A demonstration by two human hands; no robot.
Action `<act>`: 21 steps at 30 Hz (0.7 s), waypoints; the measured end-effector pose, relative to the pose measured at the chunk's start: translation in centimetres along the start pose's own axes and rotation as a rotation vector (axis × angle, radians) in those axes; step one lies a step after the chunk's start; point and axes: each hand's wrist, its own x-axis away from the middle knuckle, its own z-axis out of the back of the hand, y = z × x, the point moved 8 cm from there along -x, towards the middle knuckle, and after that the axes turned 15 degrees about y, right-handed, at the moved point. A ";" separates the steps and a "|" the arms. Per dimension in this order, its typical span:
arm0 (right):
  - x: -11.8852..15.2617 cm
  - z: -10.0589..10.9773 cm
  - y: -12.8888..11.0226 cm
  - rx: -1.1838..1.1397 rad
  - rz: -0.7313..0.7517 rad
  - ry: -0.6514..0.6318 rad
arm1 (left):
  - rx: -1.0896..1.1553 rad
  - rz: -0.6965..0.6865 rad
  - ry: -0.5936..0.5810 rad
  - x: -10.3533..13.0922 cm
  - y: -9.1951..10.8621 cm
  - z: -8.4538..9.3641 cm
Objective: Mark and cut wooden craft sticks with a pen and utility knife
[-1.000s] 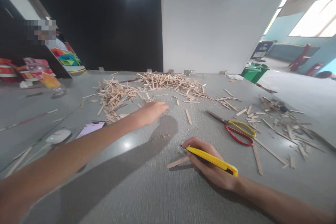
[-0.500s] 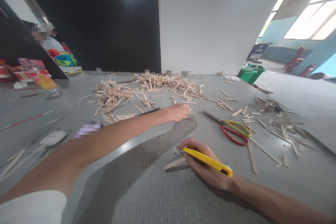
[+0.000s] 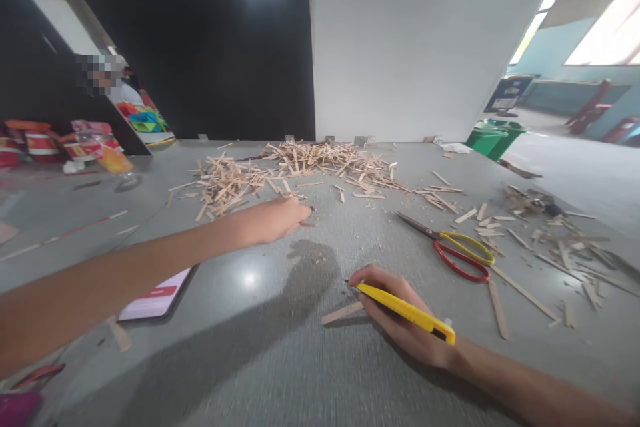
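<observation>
My right hand (image 3: 400,317) is closed around a yellow utility knife (image 3: 407,310), its blade tip pointing to the upper left. A flat wooden stick (image 3: 343,313) lies on the table, partly hidden beneath that hand. My left hand (image 3: 283,219) reaches over the table in front of the wood pile, fingers pressed together. A dark tip (image 3: 312,209) and a small brownish strip show at its fingertips; what it grips is unclear. Beyond it lies a heap of short wooden sticks (image 3: 320,160). Scissors (image 3: 445,240) with one yellow and one red handle rest right of centre.
Loose sticks and debris (image 3: 565,247) are scattered at the right. A phone (image 3: 157,297) lies partly under my left forearm. Black and white panels (image 3: 390,47) stand behind the table. A bottle (image 3: 113,157) lies at the left; a green bin (image 3: 487,140) stands back right.
My left hand has moved left, to where a black stick-like thing was lying. The phone has come into clearer view. My right hand still holds the utility knife; the view has shifted slightly left.
</observation>
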 end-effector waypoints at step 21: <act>0.4 -0.4 0.9 0.014 -0.003 -0.013 | -0.225 0.267 -0.202 4.9 -4.8 -2.4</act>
